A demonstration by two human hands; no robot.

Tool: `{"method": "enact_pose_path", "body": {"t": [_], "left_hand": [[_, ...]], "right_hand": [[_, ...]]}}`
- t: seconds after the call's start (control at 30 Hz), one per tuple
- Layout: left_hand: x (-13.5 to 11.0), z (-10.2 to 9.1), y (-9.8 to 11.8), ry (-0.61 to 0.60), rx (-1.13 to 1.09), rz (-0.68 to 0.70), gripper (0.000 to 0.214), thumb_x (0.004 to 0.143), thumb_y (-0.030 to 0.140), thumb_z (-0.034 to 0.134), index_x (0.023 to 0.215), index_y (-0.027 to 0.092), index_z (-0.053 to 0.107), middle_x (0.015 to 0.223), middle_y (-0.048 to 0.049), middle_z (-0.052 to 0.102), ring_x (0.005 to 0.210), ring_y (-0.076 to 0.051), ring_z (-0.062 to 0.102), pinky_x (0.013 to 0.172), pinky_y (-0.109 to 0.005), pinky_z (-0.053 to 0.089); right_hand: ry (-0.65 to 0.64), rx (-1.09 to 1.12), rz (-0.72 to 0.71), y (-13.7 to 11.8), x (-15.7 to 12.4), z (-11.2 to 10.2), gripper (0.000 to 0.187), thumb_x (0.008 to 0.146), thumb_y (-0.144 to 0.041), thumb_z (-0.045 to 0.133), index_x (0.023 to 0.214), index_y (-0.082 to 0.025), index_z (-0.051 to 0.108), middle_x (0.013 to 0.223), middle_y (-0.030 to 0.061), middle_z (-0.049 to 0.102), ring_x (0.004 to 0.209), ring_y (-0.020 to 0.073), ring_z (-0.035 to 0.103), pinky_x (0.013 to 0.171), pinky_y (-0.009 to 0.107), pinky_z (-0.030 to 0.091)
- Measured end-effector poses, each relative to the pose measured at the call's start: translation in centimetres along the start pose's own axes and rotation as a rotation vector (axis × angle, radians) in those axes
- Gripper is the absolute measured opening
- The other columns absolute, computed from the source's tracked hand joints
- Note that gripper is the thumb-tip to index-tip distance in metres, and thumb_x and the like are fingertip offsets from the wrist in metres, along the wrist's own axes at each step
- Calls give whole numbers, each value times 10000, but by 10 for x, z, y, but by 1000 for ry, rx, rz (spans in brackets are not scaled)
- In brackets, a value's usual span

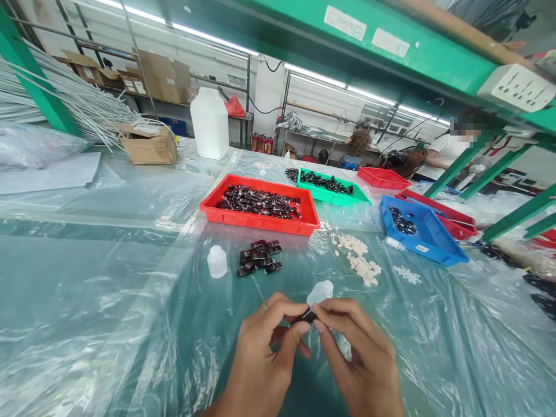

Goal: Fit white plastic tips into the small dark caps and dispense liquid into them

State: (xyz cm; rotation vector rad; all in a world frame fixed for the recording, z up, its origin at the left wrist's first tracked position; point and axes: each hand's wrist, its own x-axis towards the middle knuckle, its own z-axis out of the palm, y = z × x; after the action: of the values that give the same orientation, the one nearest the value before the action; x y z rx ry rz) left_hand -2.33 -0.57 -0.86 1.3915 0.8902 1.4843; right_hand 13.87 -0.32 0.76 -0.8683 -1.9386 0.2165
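Observation:
My left hand pinches a small glossy black part between thumb and fingers, low in the middle of the view. The fingertips of my right hand are closed at the part's right end; anything tiny between them is hidden. Just behind the fingers is a translucent whitish object, partly covered by my hands. A small pile of similar black parts lies beyond my left hand, beside a small white plastic bottle. Small off-white pieces are scattered beyond my right hand.
A red tray and a green tray hold many black parts. A blue tray stands right, near tiny clear pieces. A white jug and cardboard box stand behind. A green shelf beam crosses overhead. Two people are farther back.

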Motion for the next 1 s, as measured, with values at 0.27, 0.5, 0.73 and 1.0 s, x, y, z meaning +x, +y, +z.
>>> {"method": "enact_pose_path", "body": {"t": [0.27, 0.5, 0.73, 1.0], "left_hand": [[2, -3, -3, 26, 45, -37, 102, 1003, 213, 600, 992, 221, 702, 904, 8, 613, 586, -91, 675, 562, -202, 624], [12, -10, -7, -108, 244, 29, 264, 1044, 291, 521, 1240, 298, 697, 1045, -42, 619, 636, -103, 604, 563, -214, 613], [18, -17, -20, -73, 337, -17, 214, 1061, 357, 489, 1132, 286, 678, 1025, -23, 598, 719, -131, 696, 648, -241, 655], [16, -9, -32, 27, 465, -57, 322, 960, 600, 618, 1155, 353, 690, 1061, 8, 618, 605, -108, 650, 613, -215, 583]], "right_hand": [[-19, 47, 44, -3, 6, 10, 330, 1021, -79, 555, 1264, -276, 662, 1059, 62, 632, 885, 163, 705, 714, 239, 591], [-68, -4, 113, 29, 4, -28, 293, 1042, -216, 589, 1314, -299, 659, 1192, 53, 645, 1045, 168, 692, 858, 233, 579], [153, -283, 386, 146, -25, -120, 293, 1065, -406, 603, 1229, -166, 636, 1196, 83, 646, 989, 211, 668, 860, 401, 598], [-90, -622, 802, 237, -37, -197, 282, 1041, -368, 662, 1236, -164, 645, 1205, 86, 667, 998, 214, 687, 866, 406, 616]]}}
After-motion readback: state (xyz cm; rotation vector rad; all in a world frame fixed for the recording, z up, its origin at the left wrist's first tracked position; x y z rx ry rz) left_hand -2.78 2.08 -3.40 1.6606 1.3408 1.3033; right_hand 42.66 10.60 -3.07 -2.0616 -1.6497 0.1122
